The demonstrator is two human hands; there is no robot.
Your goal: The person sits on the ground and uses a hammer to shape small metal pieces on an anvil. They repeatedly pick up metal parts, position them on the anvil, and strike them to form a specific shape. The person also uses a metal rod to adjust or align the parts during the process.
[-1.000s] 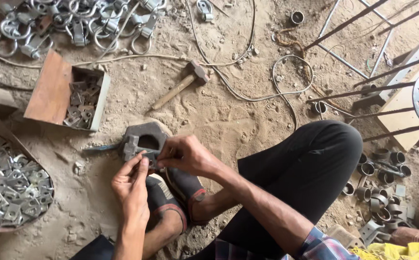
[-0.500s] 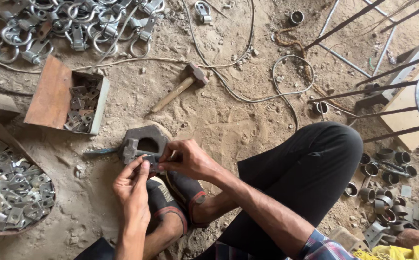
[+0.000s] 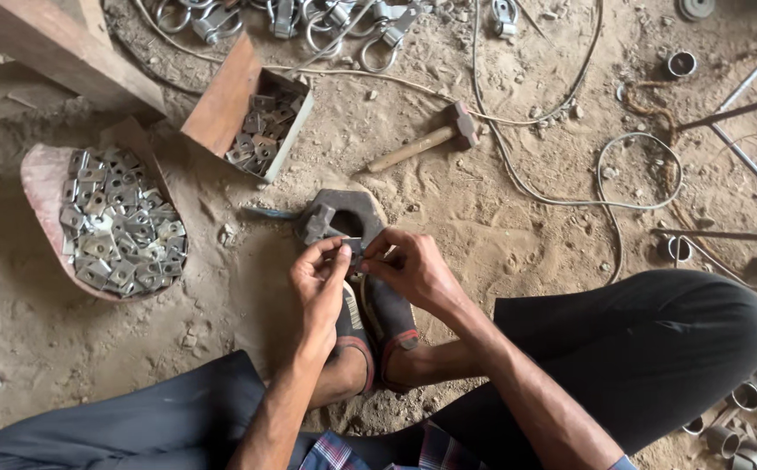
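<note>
I sit on a sandy floor with my feet together. My left hand [image 3: 319, 277] and my right hand [image 3: 406, 268] meet over a small metal piece [image 3: 354, 250], both pinching it between fingertips. Just beyond the fingers a dark metal block [image 3: 337, 213] with a hollow sits half sunk in the sand. To the left lies a shallow pan [image 3: 41, 178] heaped with several small square metal plates [image 3: 117, 231].
A wooden box [image 3: 222, 100] of small metal parts stands behind the pan. A hammer [image 3: 422, 141] lies on the sand at centre. Metal rings [image 3: 309, 22] are piled at the top, wires [image 3: 605, 161] loop right, short pipe pieces [image 3: 744, 409] lie bottom right.
The view has shifted, so everything appears lower and further right in the frame. Both hands stay on the small piece by the block, with fingers shifting slightly.
</note>
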